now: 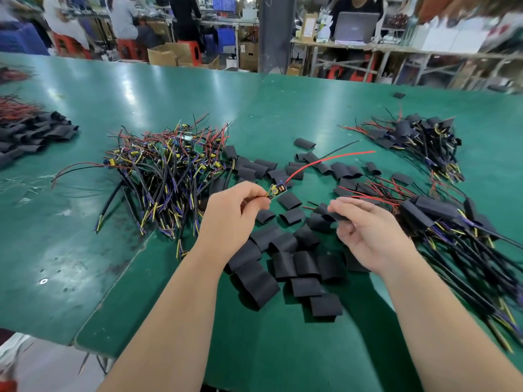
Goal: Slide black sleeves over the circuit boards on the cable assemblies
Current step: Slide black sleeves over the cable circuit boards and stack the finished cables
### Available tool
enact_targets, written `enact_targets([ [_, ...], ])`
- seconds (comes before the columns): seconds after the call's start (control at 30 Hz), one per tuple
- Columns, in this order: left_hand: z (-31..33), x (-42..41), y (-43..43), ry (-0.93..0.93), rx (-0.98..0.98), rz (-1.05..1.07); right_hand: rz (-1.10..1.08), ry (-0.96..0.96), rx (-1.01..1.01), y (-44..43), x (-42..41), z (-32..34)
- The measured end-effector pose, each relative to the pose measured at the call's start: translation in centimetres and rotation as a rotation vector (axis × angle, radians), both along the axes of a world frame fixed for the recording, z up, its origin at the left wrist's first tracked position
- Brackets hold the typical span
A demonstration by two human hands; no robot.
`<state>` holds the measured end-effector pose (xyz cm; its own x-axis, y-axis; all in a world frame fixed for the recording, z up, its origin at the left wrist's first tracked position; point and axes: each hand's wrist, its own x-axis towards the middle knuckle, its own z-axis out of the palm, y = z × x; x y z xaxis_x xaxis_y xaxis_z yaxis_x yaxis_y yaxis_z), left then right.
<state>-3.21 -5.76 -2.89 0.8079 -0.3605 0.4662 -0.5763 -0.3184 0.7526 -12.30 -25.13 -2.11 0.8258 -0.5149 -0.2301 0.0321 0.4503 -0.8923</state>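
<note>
My left hand [233, 215] pinches a cable assembly just behind its small circuit board [277, 190], held above the green table. The board's red lead [325, 159] and a black lead run up and to the right. My right hand [368, 230] pinches a flat black sleeve [328, 212] a short way right of the board, apart from it. Several loose black sleeves [283, 264] lie on the table under and between my hands.
A tangle of bare cable assemblies [169, 171] lies to the left. Sleeved assemblies [452, 222] are heaped at the right, with another heap [418, 140] farther back. More sleeves [31, 134] lie at the far left. The green table [141, 89] ends at a near edge lower left. People work at benches behind.
</note>
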Motion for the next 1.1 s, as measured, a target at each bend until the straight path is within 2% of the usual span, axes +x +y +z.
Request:
enact_targets([
  [0.1, 0.1, -0.2, 0.0, 0.01, 0.017, -0.001, 0.042, -0.108, 0.154, -0.2, -0.1, 0.7],
  [0.2, 0.4, -0.3, 0.0, 0.009, 0.014, -0.014, -0.044, -0.25, 0.279, -1.3, -0.3, 1.3],
  [0.4, 0.1, -0.5, -0.2, 0.132, 0.049, -0.144, -0.28, -0.42, 0.376, -3.2, -1.0, 2.0],
  [0.63, 0.1, -0.8, -0.5, 0.134, 0.096, -0.22, -0.306, -0.504, 0.493, -3.1, -1.2, 2.4],
  [1.1, 0.0, -0.5, -0.4, 0.087, 0.11, -0.13, -0.057, -0.589, 0.337, -2.5, -1.4, 2.7],
])
